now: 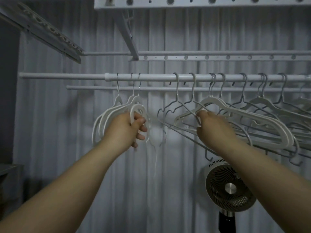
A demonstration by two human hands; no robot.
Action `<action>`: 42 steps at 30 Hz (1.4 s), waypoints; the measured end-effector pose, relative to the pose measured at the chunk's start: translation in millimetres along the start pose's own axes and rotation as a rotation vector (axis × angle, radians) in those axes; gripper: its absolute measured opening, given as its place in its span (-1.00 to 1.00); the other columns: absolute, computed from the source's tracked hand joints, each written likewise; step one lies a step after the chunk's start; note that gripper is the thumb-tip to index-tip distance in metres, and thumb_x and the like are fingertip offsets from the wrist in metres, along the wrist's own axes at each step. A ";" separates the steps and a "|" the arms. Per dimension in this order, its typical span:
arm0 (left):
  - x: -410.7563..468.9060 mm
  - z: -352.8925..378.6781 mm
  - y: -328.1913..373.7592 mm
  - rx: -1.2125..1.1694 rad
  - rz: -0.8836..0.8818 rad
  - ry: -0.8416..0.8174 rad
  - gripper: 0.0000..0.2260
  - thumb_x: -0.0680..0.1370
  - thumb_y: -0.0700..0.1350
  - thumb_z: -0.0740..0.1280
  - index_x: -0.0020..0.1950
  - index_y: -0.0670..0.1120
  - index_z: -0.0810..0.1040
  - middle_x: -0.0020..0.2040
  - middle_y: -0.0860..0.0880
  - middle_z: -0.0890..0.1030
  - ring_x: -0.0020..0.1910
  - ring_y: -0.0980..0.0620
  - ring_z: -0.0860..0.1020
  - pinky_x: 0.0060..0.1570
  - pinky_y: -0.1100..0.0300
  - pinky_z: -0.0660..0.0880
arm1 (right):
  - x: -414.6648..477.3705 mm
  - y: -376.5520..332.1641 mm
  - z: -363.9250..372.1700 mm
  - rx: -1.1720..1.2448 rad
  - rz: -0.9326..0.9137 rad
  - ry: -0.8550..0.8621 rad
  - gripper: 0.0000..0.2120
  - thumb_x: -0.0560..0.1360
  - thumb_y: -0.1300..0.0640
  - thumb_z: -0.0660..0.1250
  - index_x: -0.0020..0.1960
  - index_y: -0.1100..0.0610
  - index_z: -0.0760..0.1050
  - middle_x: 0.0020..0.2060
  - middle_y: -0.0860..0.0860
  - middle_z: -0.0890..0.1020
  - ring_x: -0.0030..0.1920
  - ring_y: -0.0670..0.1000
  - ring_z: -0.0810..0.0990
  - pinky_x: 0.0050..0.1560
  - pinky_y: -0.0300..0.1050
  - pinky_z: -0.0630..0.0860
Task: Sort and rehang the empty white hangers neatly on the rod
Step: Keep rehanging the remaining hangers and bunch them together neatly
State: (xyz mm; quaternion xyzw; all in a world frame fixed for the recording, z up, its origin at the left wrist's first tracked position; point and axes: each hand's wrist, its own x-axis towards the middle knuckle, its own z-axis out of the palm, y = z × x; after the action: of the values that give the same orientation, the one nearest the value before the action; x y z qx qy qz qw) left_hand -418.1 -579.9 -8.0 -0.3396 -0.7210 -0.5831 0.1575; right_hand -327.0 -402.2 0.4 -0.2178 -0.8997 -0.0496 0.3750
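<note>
Gripping the bunched white hangers (107, 118) at the rod's (151, 76) left end, the left hand (127, 128) likely steadies them while the right hand (212, 125) pinches a wire hanger (185, 105), seemingly separating the mixed group.

Head-worn view, close, facing the rod (151, 77), angled slightly upward

Dim, bluish-grey, low contrast. Soft grain throughout. Wide-angle bowing at edges. Motion blur around hangers (148, 125) at centre. Faint glare on fan (230, 188) hub.
</note>
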 end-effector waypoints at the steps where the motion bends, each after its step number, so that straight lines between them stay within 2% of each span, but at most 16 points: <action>1: -4.3 -7.7 4.2 -0.008 0.030 0.012 -0.75 0.60 -0.19 0.15 -0.26 -0.05 0.44 -0.34 0.01 0.56 -0.55 0.17 0.55 -0.70 0.41 0.33 | -1.0 0.0 1.3 -0.019 -0.036 0.021 -0.61 0.55 0.24 0.14 0.37 0.18 0.28 0.29 0.16 0.43 0.28 0.18 0.40 0.18 -0.03 0.38; 4: -20.2 -31.6 18.4 -0.055 0.103 0.024 -0.76 0.61 -0.19 0.13 -0.22 -0.07 0.48 -0.51 0.03 0.62 -0.64 0.21 0.55 -0.63 0.43 0.40 | -4.7 -4.0 1.4 -0.009 -0.163 0.047 -0.55 0.56 0.09 0.18 0.42 0.13 0.26 0.36 0.09 0.38 0.37 0.12 0.29 0.31 -0.05 0.25; 8: -43.4 -57.6 37.4 -0.114 0.149 0.084 -0.71 0.62 -0.15 0.10 -0.24 -0.06 0.49 -0.55 0.08 0.63 -0.71 0.17 0.47 -0.60 0.45 0.41 | -15.3 -12.1 -2.8 0.143 -0.354 0.111 -0.61 0.52 0.03 0.26 0.31 0.15 0.45 0.29 0.07 0.50 0.36 0.09 0.34 0.28 -0.07 0.24; 11: -58.8 -71.2 52.1 -0.183 0.172 0.201 -0.68 0.62 -0.12 0.09 -0.28 -0.09 0.49 -0.60 0.05 0.60 -0.75 0.17 0.41 -0.66 0.44 0.34 | -28.2 -19.6 -6.3 0.301 -0.495 0.018 -0.59 0.49 -0.07 0.28 0.25 0.12 0.51 0.25 0.04 0.54 0.35 0.07 0.38 0.32 -0.13 0.20; 14: -71.5 -76.8 63.6 -0.224 0.175 0.329 -0.66 0.63 -0.10 0.08 -0.30 -0.09 0.47 -0.65 0.05 0.55 -0.77 0.18 0.36 -0.69 0.44 0.28 | -43.1 -24.1 -12.2 0.317 -0.589 -0.088 -0.55 0.46 -0.19 0.25 0.24 0.04 0.51 0.28 -0.08 0.52 0.43 -0.04 0.26 0.40 -0.15 0.03; 15: -75.5 -77.1 67.2 -0.242 0.167 0.365 -0.65 0.63 -0.08 0.08 -0.31 -0.08 0.47 -0.67 0.05 0.53 -0.78 0.19 0.34 -0.69 0.45 0.27 | -48.4 -25.4 -14.7 0.358 -0.606 -0.127 -0.51 0.44 -0.24 0.20 0.21 0.02 0.54 0.24 -0.10 0.55 0.38 -0.07 0.32 0.36 -0.16 0.08; 17: -82.8 -77.5 74.1 -0.282 0.140 0.422 -0.65 0.63 -0.05 0.08 -0.31 -0.08 0.46 -0.71 0.05 0.49 -0.78 0.19 0.33 -0.69 0.46 0.26 | -61.8 -27.2 -24.5 0.610 -0.566 -0.333 -0.58 0.49 -0.19 0.17 0.10 0.06 0.60 0.03 -0.11 0.65 0.08 -0.14 0.53 0.16 -0.25 0.28; 19: -89.7 -77.6 80.8 -0.293 0.116 0.461 -0.64 0.63 -0.03 0.08 -0.31 -0.08 0.46 -0.73 0.05 0.46 -0.79 0.18 0.32 -0.69 0.45 0.27 | -73.2 -25.5 -35.2 0.924 -0.474 -0.626 -0.62 0.56 -0.11 0.11 -0.09 0.09 0.60 -0.26 -0.10 0.67 -0.27 -0.17 0.60 -0.13 -0.22 0.44; 21: -95.9 -79.2 86.5 -0.277 0.097 0.497 -0.64 0.63 -0.02 0.08 -0.32 -0.08 0.45 -0.75 0.05 0.43 -0.79 0.17 0.30 -0.68 0.44 0.26 | -81.0 -16.6 -45.9 1.082 -0.405 -0.809 -0.51 0.49 -0.25 0.06 -0.19 0.11 0.56 -0.43 -0.02 0.67 -0.44 -0.10 0.62 -0.35 -0.21 0.48; 24: -103.6 -85.1 93.8 -0.260 0.049 0.559 -0.64 0.62 0.00 0.10 -0.34 -0.07 0.44 -0.76 0.06 0.41 -0.79 0.17 0.29 -0.68 0.43 0.25 | -86.5 6.4 -62.5 1.276 -0.392 -0.999 -0.34 0.24 -0.42 0.19 -0.14 0.19 0.54 -0.42 0.06 0.69 -0.44 -0.04 0.66 -0.49 -0.24 0.53; 27: -110.4 -90.9 98.5 -0.276 0.016 0.597 -0.64 0.61 0.02 0.11 -0.34 -0.06 0.44 -0.76 0.07 0.41 -0.78 0.18 0.29 -0.68 0.43 0.24 | -93.5 27.0 -75.2 1.404 -0.482 -1.101 -0.29 0.00 -0.24 0.57 -0.02 0.19 0.53 -0.23 0.08 0.73 -0.26 -0.02 0.72 -0.38 -0.23 0.60; 30: -115.7 -93.3 102.2 -0.307 0.002 0.613 -0.65 0.62 0.02 0.11 -0.33 -0.06 0.42 -0.76 0.07 0.40 -0.78 0.18 0.29 -0.69 0.42 0.22 | -99.6 38.5 -80.4 1.458 -0.461 -1.091 -0.32 -0.03 -0.05 0.64 0.00 0.20 0.54 -0.18 0.08 0.74 -0.20 -0.03 0.73 -0.29 -0.25 0.62; 33: -119.1 -96.0 103.2 -0.327 -0.014 0.624 -0.65 0.61 0.03 0.11 -0.33 -0.05 0.43 -0.76 0.08 0.40 -0.78 0.19 0.29 -0.70 0.45 0.21 | -106.5 42.8 -86.8 1.508 -0.398 -1.047 -0.33 -0.01 0.05 0.62 0.05 0.15 0.51 -0.25 0.09 0.75 -0.24 -0.04 0.73 -0.33 -0.24 0.62; 37: -115.7 -102.7 96.6 -0.274 -0.081 0.637 -0.67 0.62 0.00 0.09 -0.30 -0.03 0.44 -0.76 0.10 0.43 -0.78 0.20 0.35 -0.71 0.46 0.25 | -117.2 36.9 -99.9 1.450 -0.289 -0.847 -0.80 0.45 0.30 0.27 0.04 0.12 0.47 -0.35 0.00 0.73 -0.39 -0.09 0.70 -0.50 -0.27 0.59; 40: -115.5 -102.6 88.0 -0.103 -0.237 0.550 -0.67 0.63 -0.04 0.09 -0.31 -0.06 0.39 -0.71 0.05 0.50 -0.75 0.22 0.44 -0.75 0.48 0.28 | -117.6 23.9 -109.3 1.495 -0.175 -0.651 -0.81 0.61 0.27 0.05 0.03 0.19 0.44 -0.44 0.00 0.69 -0.53 -0.10 0.64 -0.64 -0.32 0.48; 42: -121.3 -97.9 82.6 0.049 -0.349 0.435 -0.64 0.62 -0.04 0.13 -0.34 -0.13 0.39 -0.49 -0.09 0.56 -0.63 0.10 0.51 -0.72 0.41 0.37 | -113.7 15.0 -117.5 1.515 -0.100 -0.508 -0.79 0.63 0.26 0.02 0.12 0.24 0.40 -0.43 0.03 0.66 -0.64 -0.09 0.57 -0.69 -0.36 0.40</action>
State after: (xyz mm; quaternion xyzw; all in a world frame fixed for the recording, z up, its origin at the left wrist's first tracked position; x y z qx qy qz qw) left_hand -291.8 -702.4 3.4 -0.0731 -0.7317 -0.6431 0.2139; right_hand -172.9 -458.7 3.9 0.1320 -0.7555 0.6091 0.2019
